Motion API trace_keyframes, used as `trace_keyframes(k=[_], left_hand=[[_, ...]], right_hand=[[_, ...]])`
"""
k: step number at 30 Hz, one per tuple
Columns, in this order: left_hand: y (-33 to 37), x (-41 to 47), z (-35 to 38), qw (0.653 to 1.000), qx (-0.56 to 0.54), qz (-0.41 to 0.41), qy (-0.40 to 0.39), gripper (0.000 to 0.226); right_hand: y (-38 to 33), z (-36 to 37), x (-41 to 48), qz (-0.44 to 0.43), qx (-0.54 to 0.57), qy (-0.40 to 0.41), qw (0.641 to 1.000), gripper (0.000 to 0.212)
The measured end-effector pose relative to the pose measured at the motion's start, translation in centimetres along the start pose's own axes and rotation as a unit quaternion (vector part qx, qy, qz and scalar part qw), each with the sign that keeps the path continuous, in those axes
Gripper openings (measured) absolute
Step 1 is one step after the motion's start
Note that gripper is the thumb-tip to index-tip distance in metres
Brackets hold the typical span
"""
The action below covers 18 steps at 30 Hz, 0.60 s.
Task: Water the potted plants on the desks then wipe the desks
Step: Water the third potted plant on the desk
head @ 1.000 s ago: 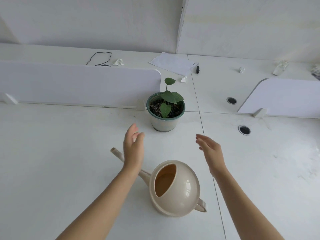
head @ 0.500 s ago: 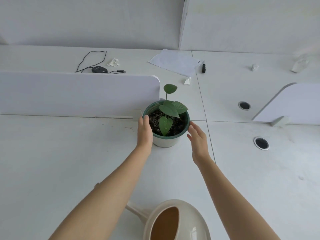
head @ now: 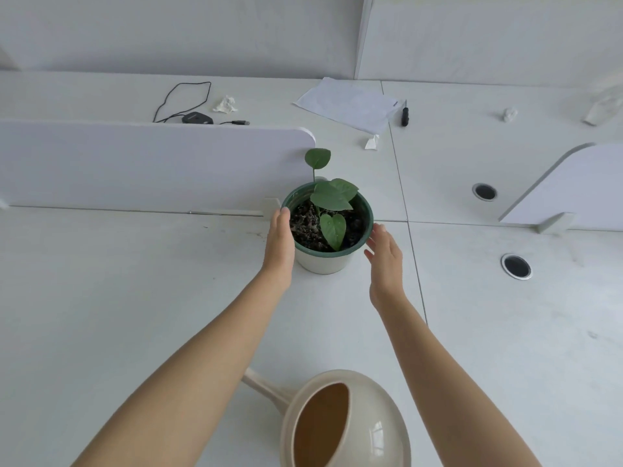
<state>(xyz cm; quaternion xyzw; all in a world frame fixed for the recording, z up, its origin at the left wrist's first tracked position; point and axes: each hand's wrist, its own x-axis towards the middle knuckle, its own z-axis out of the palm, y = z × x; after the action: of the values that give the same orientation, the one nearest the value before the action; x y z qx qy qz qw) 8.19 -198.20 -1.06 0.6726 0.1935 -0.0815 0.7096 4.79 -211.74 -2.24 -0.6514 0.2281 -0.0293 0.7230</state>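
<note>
A small green plant grows in a white pot with a green rim [head: 325,262], which stands on the white desk [head: 135,298] beside the end of a low divider. My left hand [head: 279,244] lies flat against the pot's left side, fingers straight. On the pot's right, my right hand [head: 386,261] is open with fingers spread, its fingertips at or just off the rim. A beige watering can [head: 367,419] sits on the desk at the bottom of the view between my forearms, its spout pointing left.
A white divider panel [head: 151,166] runs along the left, and another [head: 580,190] stands at the right. Two cable holes [head: 515,266] are in the desk to the right. On the far desk lie a paper sheet [head: 350,104], a black cable with a device [head: 197,117], a pen and crumpled tissues.
My hands left the watering can and reached forward to either side of the pot. In the last half second they stayed there and the pot has not visibly shifted.
</note>
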Motion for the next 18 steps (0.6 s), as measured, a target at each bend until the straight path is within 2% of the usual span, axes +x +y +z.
trace_keyframes(k=[3,7,12,14,18], left_hand=[[-0.4,-1.4,0.6,1.000,-0.003,0.012,-0.016,0.063],[-0.8,-2.8,0.7,1.000,-0.011,0.007,-0.003,0.056],[0.7,-6.6,-2.3,0.999,-0.032,0.033,0.030,0.051],[0.7,-9.4,-4.8,0.993,-0.053,0.078,0.065,0.045],[-1.5,-14.7,-10.0,0.959,-0.104,0.164,0.205,0.030]], right_hand=[[-0.9,-0.1,0.3,0.001,-0.011,-0.029,1.000,0.032],[-2.2,-0.4,0.5,0.031,-0.094,-0.077,0.992,0.053],[-1.7,-2.8,-2.8,0.037,-0.120,-0.063,0.990,0.055],[-0.9,-4.7,-5.5,0.038,-0.139,-0.054,0.988,0.051],[0.7,-8.4,-11.8,0.055,-0.152,-0.043,0.986,0.030]])
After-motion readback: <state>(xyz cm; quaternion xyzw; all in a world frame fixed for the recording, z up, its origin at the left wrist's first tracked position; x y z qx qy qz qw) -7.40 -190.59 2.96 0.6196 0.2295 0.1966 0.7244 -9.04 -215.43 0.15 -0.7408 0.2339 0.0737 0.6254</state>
